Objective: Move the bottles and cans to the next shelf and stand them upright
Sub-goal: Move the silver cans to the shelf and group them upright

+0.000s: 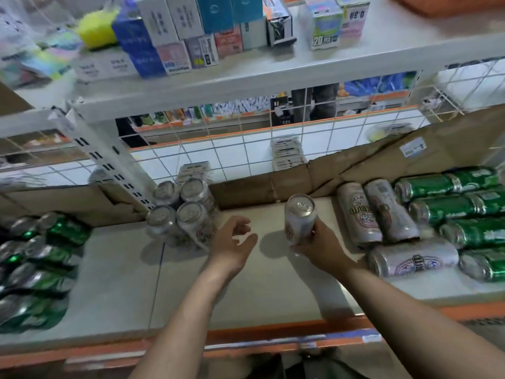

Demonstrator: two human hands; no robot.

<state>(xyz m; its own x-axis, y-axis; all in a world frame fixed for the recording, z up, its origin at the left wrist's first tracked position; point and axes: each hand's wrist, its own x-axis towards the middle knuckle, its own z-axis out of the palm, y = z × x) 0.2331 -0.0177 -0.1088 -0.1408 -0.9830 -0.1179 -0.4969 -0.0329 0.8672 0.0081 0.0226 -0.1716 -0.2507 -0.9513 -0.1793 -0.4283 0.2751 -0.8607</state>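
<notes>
Right hand (325, 250) grips a silver can (300, 218) upright above mid-shelf (114, 283), long axis vertical, with the standing cans (181, 212) to its left near the back edge, nearer the empty, open left hand (235, 242).

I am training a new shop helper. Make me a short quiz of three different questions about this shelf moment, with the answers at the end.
1. True or false: the right hand holds a silver can upright.
2. How many silver cans stand upright in the group beside the left hand?
3. Multiple choice: the green cans at the far right of the shelf are A) standing upright, B) lying on their sides, C) stacked inside a box.

Key:
1. True.
2. Four.
3. B. Three silver cans beside them lie on their sides too.
</notes>
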